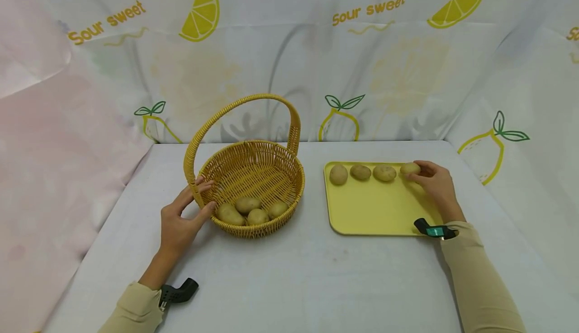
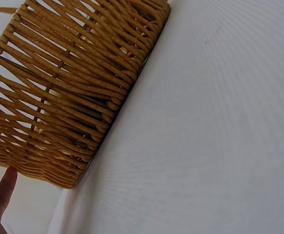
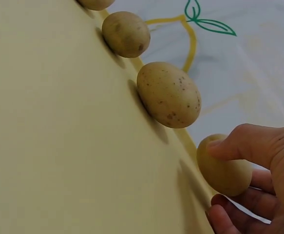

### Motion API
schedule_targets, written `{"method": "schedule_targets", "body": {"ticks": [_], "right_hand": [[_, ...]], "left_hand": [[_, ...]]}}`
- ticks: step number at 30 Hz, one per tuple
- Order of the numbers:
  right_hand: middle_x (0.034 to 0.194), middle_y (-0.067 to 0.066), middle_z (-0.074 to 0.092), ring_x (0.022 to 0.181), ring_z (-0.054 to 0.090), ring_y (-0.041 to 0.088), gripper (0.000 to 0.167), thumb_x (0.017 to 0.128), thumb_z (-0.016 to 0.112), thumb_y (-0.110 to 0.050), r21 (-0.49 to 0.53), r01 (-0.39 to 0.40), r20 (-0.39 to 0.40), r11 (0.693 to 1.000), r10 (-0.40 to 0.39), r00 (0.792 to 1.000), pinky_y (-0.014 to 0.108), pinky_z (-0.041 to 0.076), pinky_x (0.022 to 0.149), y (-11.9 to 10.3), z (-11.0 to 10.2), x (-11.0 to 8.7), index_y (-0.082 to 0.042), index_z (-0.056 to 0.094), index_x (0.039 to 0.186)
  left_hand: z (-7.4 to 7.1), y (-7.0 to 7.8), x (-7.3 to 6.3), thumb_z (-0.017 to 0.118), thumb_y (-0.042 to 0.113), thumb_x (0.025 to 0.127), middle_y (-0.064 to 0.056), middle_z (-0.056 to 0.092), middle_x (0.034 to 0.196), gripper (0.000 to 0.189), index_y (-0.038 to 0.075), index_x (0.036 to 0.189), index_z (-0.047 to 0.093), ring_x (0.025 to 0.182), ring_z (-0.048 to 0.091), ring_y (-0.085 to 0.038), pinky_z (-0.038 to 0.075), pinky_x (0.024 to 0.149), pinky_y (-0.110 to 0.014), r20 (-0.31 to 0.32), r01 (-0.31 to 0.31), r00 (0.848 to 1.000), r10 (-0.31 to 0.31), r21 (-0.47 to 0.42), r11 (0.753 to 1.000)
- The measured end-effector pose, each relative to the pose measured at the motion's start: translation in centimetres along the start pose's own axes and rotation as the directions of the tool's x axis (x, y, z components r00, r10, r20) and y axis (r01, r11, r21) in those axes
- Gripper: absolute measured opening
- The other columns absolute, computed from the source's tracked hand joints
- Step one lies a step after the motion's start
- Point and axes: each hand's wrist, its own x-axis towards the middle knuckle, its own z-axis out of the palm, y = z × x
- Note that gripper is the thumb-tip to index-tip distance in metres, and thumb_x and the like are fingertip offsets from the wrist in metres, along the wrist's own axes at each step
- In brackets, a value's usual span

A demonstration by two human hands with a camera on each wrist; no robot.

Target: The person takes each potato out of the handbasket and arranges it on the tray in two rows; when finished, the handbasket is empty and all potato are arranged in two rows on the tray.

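Note:
My right hand (image 1: 436,184) pinches a small potato (image 1: 410,168) between thumb and fingers at the far right corner of a yellow tray (image 1: 362,210). In the right wrist view the thumb lies on top of this potato (image 3: 224,165), fingers beneath. Three more potatoes sit in a row along the tray's far edge, the nearest to my hand being a speckled potato (image 3: 168,95). My left hand (image 1: 181,225) holds the left rim of a wicker basket (image 1: 253,172) by the handle's base. Several potatoes (image 1: 248,204) lie together at the basket's near side.
Basket and tray stand side by side on a white-covered table (image 1: 289,282), with a gap between them. The tall basket handle (image 1: 246,102) arches over its bowl. A lemon-print cloth (image 1: 271,46) hangs behind the table and at its sides.

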Motion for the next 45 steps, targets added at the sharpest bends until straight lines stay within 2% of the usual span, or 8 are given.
{"method": "schedule_targets", "body": {"ticks": [10, 16, 19, 29, 36, 38, 40, 45], "right_hand": [[0.136, 0.031, 0.060, 0.097, 0.053, -0.004, 0.060, 0.097, 0.076, -0.021, -0.029, -0.015, 0.014, 0.999, 0.015, 1.000, 0.009, 0.041, 0.080, -0.1, 0.2, -0.2, 0.008, 0.055, 0.144], [0.138, 0.033, 0.057, 0.118, 0.059, 0.035, 0.058, 0.098, 0.074, -0.017, -0.052, -0.010, 0.029, 0.999, 0.012, 1.000, 0.010, 0.041, 0.080, -0.2, 0.3, -0.3, 0.011, 0.052, 0.144], [0.138, 0.035, 0.056, 0.124, 0.056, 0.045, 0.058, 0.098, 0.073, -0.015, -0.054, -0.001, 0.037, 0.999, 0.003, 0.999, 0.011, 0.041, 0.081, -0.2, 0.4, -0.3, 0.013, 0.051, 0.144], [0.138, 0.036, 0.055, 0.122, 0.056, 0.046, 0.061, 0.095, 0.075, -0.014, -0.100, 0.033, 0.046, 0.994, -0.029, 0.999, 0.014, 0.042, 0.083, -0.7, 0.2, -0.1, 0.015, 0.050, 0.143], [0.138, 0.033, 0.057, 0.126, 0.052, 0.048, 0.063, 0.092, 0.077, -0.016, -0.144, 0.053, 0.036, 0.988, -0.049, 0.998, 0.048, 0.045, 0.096, -1.6, -0.1, -0.1, 0.011, 0.052, 0.143], [0.138, 0.032, 0.057, 0.128, 0.051, 0.048, 0.059, 0.093, 0.075, -0.016, -0.141, 0.069, 0.020, 0.988, -0.067, 0.998, 0.051, 0.044, 0.096, -1.9, -0.2, -0.1, 0.010, 0.053, 0.142], [0.138, 0.031, 0.058, 0.128, 0.051, 0.048, 0.054, 0.096, 0.073, -0.016, -0.134, 0.094, -0.003, 0.986, -0.095, 0.995, 0.051, 0.044, 0.096, -2.2, -0.3, -0.2, 0.010, 0.055, 0.140], [0.136, 0.027, 0.061, 0.127, 0.054, 0.041, 0.046, 0.100, 0.070, -0.018, -0.092, 0.141, -0.051, 0.986, -0.146, 0.988, 0.033, 0.047, 0.090, -3.9, -0.6, -0.7, 0.005, 0.060, 0.138]], "left_hand": [[0.0, 0.0, 0.0, 0.075, -0.017, 0.078, -0.028, 0.070, 0.118, 0.040, -0.012, 0.118, 0.071, 0.126, 0.055, -0.053, 0.043, 0.111, -0.028, 0.000, 0.003, 1.000, -0.003, 0.005, 1.000], [0.0, 0.0, 0.0, 0.075, -0.017, 0.077, -0.029, 0.070, 0.117, 0.040, -0.013, 0.117, 0.071, 0.126, 0.056, -0.051, 0.044, 0.111, -0.028, -0.003, 0.004, 1.000, -0.004, 0.002, 1.000], [0.1, -0.2, -0.1, 0.075, -0.015, 0.079, -0.029, 0.070, 0.117, 0.039, -0.013, 0.118, 0.071, 0.127, 0.056, -0.048, 0.043, 0.110, -0.027, -0.011, -0.001, 1.000, 0.001, -0.004, 1.000], [0.1, -0.4, 0.0, 0.076, -0.014, 0.080, -0.030, 0.070, 0.117, 0.037, -0.013, 0.117, 0.071, 0.128, 0.056, -0.047, 0.043, 0.111, -0.027, -0.014, -0.010, 1.000, 0.010, -0.008, 1.000], [0.0, -0.1, 0.0, 0.075, -0.015, 0.079, -0.029, 0.070, 0.117, 0.038, -0.013, 0.117, 0.071, 0.127, 0.056, -0.050, 0.043, 0.111, -0.029, -0.007, -0.003, 1.000, 0.003, -0.008, 1.000], [0.0, -0.1, 0.0, 0.075, -0.014, 0.080, -0.029, 0.070, 0.118, 0.038, -0.013, 0.118, 0.071, 0.127, 0.056, -0.048, 0.044, 0.111, -0.028, -0.010, -0.005, 1.000, 0.005, -0.008, 1.000], [0.0, -0.3, -0.1, 0.076, -0.013, 0.081, -0.028, 0.070, 0.118, 0.037, -0.012, 0.118, 0.071, 0.128, 0.056, -0.047, 0.044, 0.110, -0.028, -0.011, -0.007, 1.000, 0.007, -0.010, 1.000], [0.1, -0.8, -0.1, 0.076, -0.013, 0.080, -0.027, 0.071, 0.119, 0.038, -0.011, 0.118, 0.072, 0.128, 0.056, -0.049, 0.043, 0.111, -0.029, -0.008, -0.011, 1.000, 0.011, -0.013, 1.000]]}}
